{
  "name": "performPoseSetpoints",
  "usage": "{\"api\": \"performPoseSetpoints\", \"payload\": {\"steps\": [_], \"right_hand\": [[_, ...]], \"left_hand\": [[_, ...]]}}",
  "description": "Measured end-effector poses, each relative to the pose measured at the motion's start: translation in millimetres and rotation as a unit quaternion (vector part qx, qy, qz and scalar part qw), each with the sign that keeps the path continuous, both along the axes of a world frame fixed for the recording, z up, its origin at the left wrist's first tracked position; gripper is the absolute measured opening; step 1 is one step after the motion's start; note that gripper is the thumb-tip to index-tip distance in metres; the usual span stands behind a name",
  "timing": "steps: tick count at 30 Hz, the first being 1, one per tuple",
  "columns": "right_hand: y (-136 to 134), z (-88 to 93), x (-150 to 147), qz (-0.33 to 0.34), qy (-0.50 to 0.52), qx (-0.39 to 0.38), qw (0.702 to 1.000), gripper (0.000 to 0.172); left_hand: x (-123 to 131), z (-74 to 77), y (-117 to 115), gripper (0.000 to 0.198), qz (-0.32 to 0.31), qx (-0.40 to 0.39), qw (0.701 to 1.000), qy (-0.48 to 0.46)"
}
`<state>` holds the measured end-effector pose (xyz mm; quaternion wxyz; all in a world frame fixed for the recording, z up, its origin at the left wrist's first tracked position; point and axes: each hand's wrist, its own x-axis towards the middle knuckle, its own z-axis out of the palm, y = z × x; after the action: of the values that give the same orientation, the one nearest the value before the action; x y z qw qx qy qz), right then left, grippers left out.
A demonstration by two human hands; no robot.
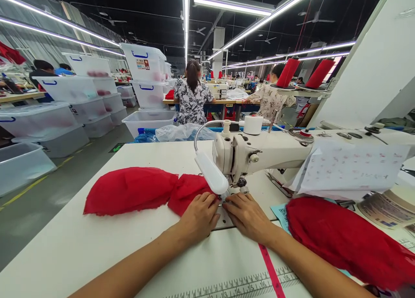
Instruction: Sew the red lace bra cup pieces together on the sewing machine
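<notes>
At the needle area of a white sewing machine (231, 153), my left hand (201, 213) has its fingers closed over the edge of a piece of red fabric (191, 187). A second red fabric piece (129, 190) joins it on the left and lies flat on the white table. My right hand (248, 212) is just right of the needle, its fingers bent and pressed together near the metal plate. What its fingertips hold, if anything, is hidden. A white lamp head (212, 174) on a bendable neck hangs over the fingertips and hides part of the fabric.
More red fabric (343, 237) lies by my right forearm on a light-blue card (279, 215). Printed paper sheets (353, 168) hang against the machine arm. Red thread cones (288, 73) stand behind. A ruler strip (240, 287) marks the front edge. Plastic bins (145, 64) and seated co-workers (193, 94) are beyond.
</notes>
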<state>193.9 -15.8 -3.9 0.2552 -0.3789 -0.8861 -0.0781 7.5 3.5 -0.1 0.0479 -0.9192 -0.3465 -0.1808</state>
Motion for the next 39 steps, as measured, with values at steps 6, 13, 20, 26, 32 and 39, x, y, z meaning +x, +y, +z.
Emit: {"api": "performPoseSetpoints", "payload": {"steps": [6, 13, 20, 26, 32, 39], "right_hand": [[0, -0.7, 1, 0.006, 0.031, -0.007, 0.999, 0.022], [-2, -1.4, 4, 0.011, 0.050, -0.032, 0.998, 0.022], [-1, -1.3, 5, 0.016, 0.076, -0.029, 0.997, 0.022], [-3, -1.5, 4, 0.046, 0.068, -0.039, 0.996, 0.022], [-3, -3.1, 4, 0.061, 0.046, -0.063, 0.995, 0.017], [-4, -4.1, 6, 0.061, 0.050, -0.064, 0.995, 0.019]], "left_hand": [[1, 2.1, -1, 0.022, 0.011, 0.003, 1.000, -0.012], [-23, 19.0, -2, 0.025, 0.031, -0.005, 0.999, 0.010], [-22, 26.4, -39, 0.036, 0.046, -0.028, 0.997, 0.061], [-3, 38.9, -44, 0.028, 0.028, -0.085, 0.996, 0.023], [-4, 40.3, -32, 0.037, 0.018, -0.146, 0.988, 0.041], [0, 34.9, -38, 0.045, 0.017, -0.183, 0.979, 0.089]]}}
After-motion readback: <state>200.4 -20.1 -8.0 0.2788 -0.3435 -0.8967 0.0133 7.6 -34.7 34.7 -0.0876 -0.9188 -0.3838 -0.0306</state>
